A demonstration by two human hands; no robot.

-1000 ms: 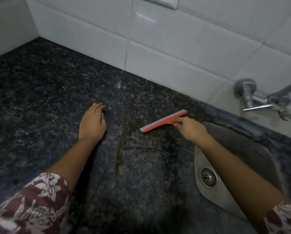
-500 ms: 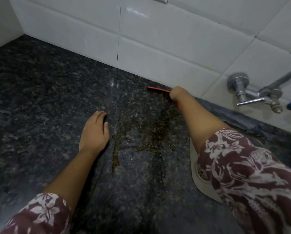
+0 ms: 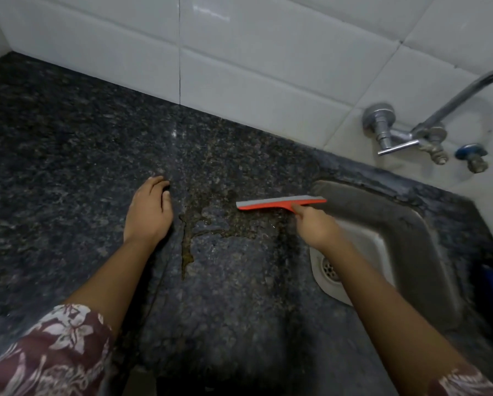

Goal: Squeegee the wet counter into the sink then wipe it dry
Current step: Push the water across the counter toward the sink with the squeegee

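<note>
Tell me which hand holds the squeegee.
The right hand grips the orange squeegee beside the sink; the left hand rests flat and empty on the counter.

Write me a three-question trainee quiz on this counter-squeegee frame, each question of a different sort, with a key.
1. True or false: the left hand holds a cloth.
2. The squeegee blade's right end is nearest to: A) the corner of the walls, B) the sink rim, C) the tap.
3. Fill in: the squeegee is gripped by the ___ hand.

Key: 1 false, it lies flat on the counter, empty. 2 B. 3 right.
</note>
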